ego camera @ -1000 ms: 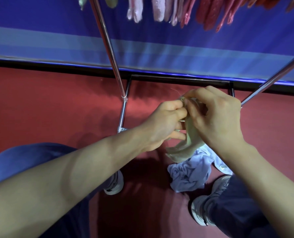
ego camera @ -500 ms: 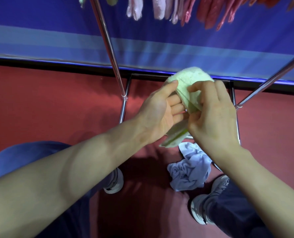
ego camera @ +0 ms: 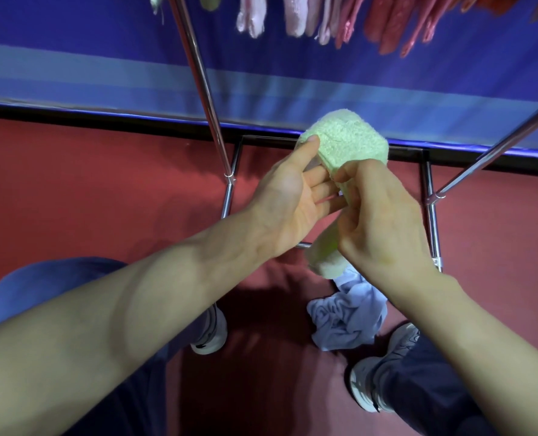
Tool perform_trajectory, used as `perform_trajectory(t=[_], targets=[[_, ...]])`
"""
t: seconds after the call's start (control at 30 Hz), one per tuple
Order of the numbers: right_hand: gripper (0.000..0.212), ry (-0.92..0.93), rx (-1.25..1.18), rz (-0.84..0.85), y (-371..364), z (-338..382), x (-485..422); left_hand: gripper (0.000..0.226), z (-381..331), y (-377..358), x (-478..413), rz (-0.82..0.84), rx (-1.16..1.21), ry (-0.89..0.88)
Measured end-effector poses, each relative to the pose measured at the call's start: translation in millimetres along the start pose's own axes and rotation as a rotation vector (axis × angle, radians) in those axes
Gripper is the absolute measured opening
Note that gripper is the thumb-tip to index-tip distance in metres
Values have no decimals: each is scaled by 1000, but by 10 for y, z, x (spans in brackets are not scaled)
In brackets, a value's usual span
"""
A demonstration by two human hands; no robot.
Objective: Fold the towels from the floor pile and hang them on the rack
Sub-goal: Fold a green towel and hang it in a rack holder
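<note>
A pale green towel [ego camera: 346,138] is folded over between both hands in front of me. My left hand [ego camera: 289,199] holds its left side, thumb on top and fingers underneath. My right hand [ego camera: 377,215] pinches the towel's near edge, and a loose end hangs down below it. On the red floor between my shoes lies a crumpled light blue towel [ego camera: 346,319]. The chrome rack's left post [ego camera: 205,89] rises at the left and another post [ego camera: 494,149] at the right. Pink and red towels [ego camera: 324,17] hang along the top.
The rack's black base bar [ego camera: 267,140] and chrome legs [ego camera: 431,221] frame the floor ahead. A blue wall panel [ego camera: 104,58] stands behind. My white shoes [ego camera: 211,335] stand either side of the blue towel.
Both hands rose from a bunched grip and turned the green towel upward into a fold. The folded top now sits higher and the left palm has opened out beneath it.
</note>
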State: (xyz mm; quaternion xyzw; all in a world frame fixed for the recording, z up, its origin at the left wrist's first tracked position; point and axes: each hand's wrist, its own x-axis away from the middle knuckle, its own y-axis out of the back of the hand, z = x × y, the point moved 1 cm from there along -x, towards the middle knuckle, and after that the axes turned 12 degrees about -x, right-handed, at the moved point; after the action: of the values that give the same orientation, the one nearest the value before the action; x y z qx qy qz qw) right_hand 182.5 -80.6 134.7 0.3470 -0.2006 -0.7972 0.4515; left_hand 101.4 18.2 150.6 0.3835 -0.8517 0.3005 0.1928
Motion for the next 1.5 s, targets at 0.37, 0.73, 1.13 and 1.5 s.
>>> perform_trajectory(t=[0.37, 0.73, 1.13, 1.5], targets=[[19, -428, -433, -311, 341, -209, -254, 35, -41, 108, -29, 41, -314, -133], [46, -680, -1087, -33, 342, -213, -293, 20, -165, 96, -18, 81, -207, -94], [35, -767, -1226, 43, 396, -185, -325, 52, -124, 178, -96, -2, -248, 58], [35, -868, -1424, 122, 446, -135, -317, 42, -42, 250, -135, -398, -1246, -711]])
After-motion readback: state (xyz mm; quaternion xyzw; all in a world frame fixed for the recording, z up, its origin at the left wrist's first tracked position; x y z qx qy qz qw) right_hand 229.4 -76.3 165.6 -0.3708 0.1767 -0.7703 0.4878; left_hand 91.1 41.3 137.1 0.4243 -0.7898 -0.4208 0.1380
